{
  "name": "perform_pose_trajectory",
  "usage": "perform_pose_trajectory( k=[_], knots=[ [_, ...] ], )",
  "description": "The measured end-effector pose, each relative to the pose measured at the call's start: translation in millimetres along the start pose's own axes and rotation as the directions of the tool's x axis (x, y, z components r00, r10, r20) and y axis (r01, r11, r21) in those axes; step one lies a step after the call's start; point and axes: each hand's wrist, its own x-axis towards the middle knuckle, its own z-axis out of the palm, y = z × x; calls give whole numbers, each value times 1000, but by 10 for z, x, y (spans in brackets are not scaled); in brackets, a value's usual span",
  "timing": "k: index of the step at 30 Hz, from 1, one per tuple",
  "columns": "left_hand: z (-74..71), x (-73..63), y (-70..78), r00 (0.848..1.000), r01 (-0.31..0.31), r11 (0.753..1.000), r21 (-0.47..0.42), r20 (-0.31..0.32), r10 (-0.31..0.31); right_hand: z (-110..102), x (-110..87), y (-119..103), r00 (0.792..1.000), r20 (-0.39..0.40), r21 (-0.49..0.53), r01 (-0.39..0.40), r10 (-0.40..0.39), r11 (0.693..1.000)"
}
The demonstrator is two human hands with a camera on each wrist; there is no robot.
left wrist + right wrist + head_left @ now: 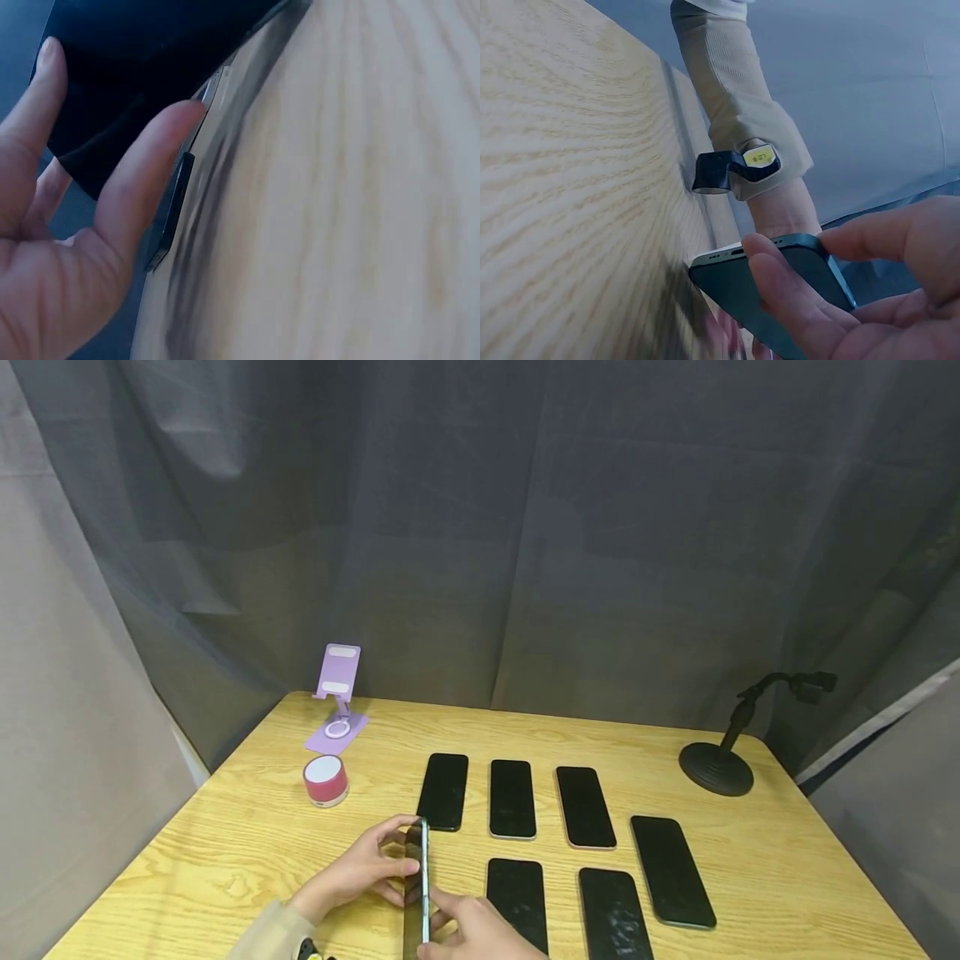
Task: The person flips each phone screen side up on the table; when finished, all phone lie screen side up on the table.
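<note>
Both hands hold a teal-edged phone [425,881] on its side above the near part of the table, its dark screen turned to the left. My left hand [360,868] grips it from the left, thumb over the screen side. The right hand [483,931] pinches its near end from the right. The right wrist view shows the phone's teal back [731,285] and charging port end, with the right fingers [799,300] around it. In the left wrist view the black screen [142,67] lies between thumb and fingers.
Several phones lie screen up on the wooden table [247,827], the closest phone [517,897] beside the right hand. At the back left stand a purple phone stand [337,681] and a pink-and-white cylinder [326,785]. A black gooseneck stand [716,768] is at the back right.
</note>
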Motion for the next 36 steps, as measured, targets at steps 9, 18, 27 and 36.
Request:
perform_pose_trajectory(
  k=[9,18,27,36],
  knots=[
    [-46,-8,17,993,6,999,43,-115,-1,-15,-2,37,999,-38,52,3,-1,999],
    [-91,-29,68,984,30,997,75,-179,-16,-10,8,103,996,-82,-20,-20,18,1000],
    [-101,-41,95,976,49,992,115,-216,-24,-30,70,166,994,-102,-112,-53,41,992],
    [-65,-48,161,982,33,988,149,-190,-4,-166,170,210,987,-143,-171,52,-77,984]
  ],
)
